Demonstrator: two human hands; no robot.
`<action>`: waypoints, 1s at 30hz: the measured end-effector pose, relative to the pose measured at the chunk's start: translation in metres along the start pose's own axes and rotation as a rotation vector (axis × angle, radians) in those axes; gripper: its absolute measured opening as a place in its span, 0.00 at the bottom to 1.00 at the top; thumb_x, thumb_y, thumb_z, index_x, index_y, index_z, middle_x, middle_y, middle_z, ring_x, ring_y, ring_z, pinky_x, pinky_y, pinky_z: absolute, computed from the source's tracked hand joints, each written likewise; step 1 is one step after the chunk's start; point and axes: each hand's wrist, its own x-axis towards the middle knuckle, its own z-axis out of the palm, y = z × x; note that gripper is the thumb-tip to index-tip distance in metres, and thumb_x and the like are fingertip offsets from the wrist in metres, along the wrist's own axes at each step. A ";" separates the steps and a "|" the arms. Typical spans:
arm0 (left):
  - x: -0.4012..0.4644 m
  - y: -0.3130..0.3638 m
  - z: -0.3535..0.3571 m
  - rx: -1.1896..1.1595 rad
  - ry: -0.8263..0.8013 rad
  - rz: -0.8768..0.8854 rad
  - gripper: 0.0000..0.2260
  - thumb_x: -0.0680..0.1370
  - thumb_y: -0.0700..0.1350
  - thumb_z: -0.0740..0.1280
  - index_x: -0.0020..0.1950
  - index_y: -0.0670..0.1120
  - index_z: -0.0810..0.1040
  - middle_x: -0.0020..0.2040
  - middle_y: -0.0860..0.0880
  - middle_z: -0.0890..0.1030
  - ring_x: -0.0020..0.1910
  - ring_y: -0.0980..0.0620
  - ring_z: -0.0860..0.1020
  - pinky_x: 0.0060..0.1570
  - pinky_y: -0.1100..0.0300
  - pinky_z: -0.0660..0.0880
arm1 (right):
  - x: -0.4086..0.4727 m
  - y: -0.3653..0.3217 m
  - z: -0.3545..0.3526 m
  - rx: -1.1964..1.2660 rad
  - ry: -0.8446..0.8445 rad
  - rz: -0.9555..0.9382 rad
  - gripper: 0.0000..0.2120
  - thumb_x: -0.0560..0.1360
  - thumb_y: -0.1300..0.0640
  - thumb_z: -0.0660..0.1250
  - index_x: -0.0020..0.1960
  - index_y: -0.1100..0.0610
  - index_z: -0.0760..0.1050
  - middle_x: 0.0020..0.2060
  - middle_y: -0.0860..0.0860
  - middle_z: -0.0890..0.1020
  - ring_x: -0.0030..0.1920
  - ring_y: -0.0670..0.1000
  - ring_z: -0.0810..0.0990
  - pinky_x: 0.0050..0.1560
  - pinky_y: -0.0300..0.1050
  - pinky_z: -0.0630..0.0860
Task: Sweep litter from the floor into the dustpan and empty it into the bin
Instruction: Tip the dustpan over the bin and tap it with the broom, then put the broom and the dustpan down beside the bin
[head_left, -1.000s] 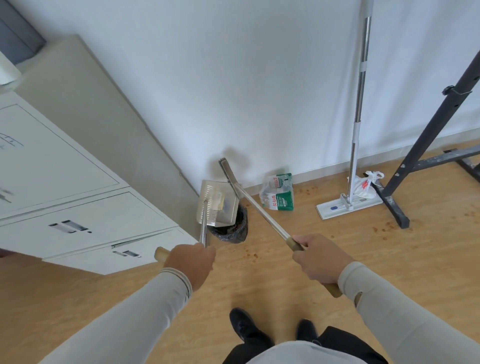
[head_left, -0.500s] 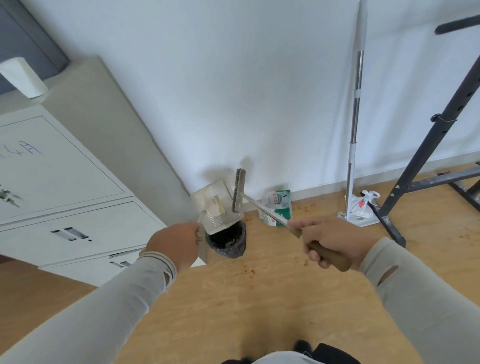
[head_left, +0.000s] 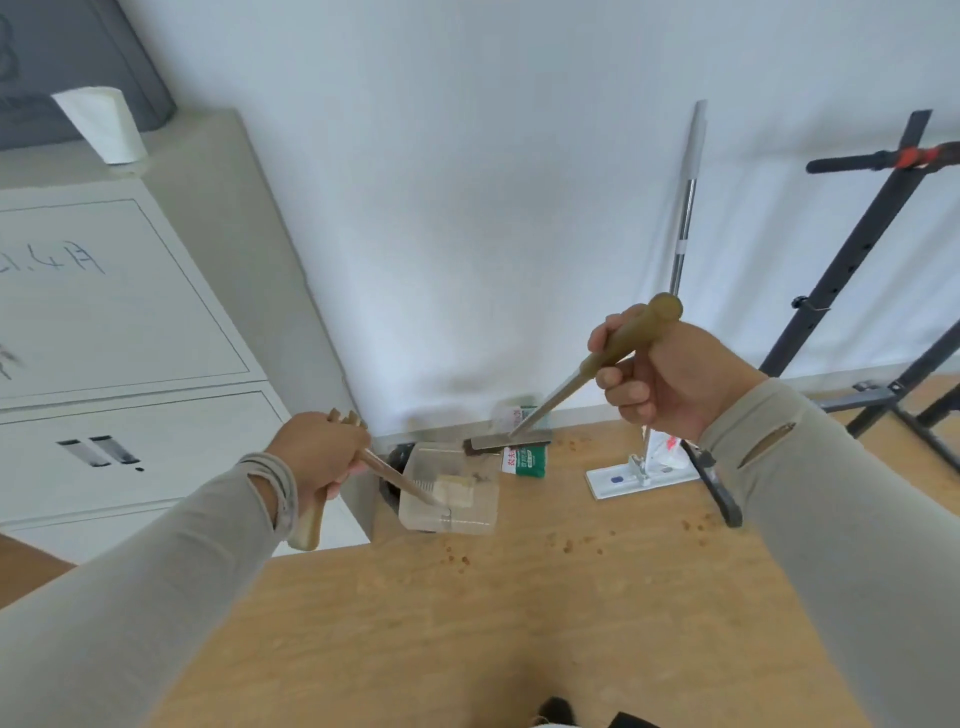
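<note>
Left hand (head_left: 317, 457) grips dustpan (head_left: 449, 493); right hand (head_left: 660, 374) grips broom (head_left: 511, 440).

Bare floor (head_left: 519, 623) lies open near; cabinet (head_left: 130, 364) blocks left, mop (head_left: 641, 475) and rack (head_left: 831, 332) crowd right

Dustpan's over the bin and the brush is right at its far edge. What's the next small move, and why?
Probably draw the brush head across the dustpan to push out the pale scrap lying in it. The left hand holds the pan over the dark bin, and the right hand grips the brush handle.
</note>
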 end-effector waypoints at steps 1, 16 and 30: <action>-0.003 -0.005 0.001 -0.009 -0.030 -0.032 0.06 0.79 0.39 0.66 0.43 0.39 0.76 0.37 0.39 0.80 0.22 0.51 0.66 0.27 0.59 0.65 | -0.002 -0.002 0.004 0.007 0.010 -0.008 0.14 0.81 0.50 0.58 0.42 0.53 0.76 0.31 0.54 0.72 0.22 0.49 0.64 0.22 0.36 0.62; -0.002 -0.019 0.154 -0.054 -0.168 -0.172 0.07 0.81 0.41 0.65 0.44 0.40 0.73 0.34 0.42 0.73 0.22 0.49 0.68 0.25 0.63 0.66 | 0.008 0.020 -0.029 0.065 -0.003 -0.057 0.17 0.81 0.48 0.53 0.59 0.56 0.75 0.35 0.64 0.80 0.23 0.53 0.69 0.25 0.40 0.64; 0.018 0.036 0.298 0.196 -0.041 -0.221 0.21 0.78 0.52 0.69 0.66 0.40 0.77 0.54 0.40 0.83 0.40 0.44 0.81 0.31 0.62 0.73 | 0.067 0.016 -0.156 -0.862 -0.021 -0.191 0.12 0.79 0.42 0.64 0.51 0.50 0.78 0.39 0.52 0.84 0.33 0.48 0.78 0.40 0.48 0.80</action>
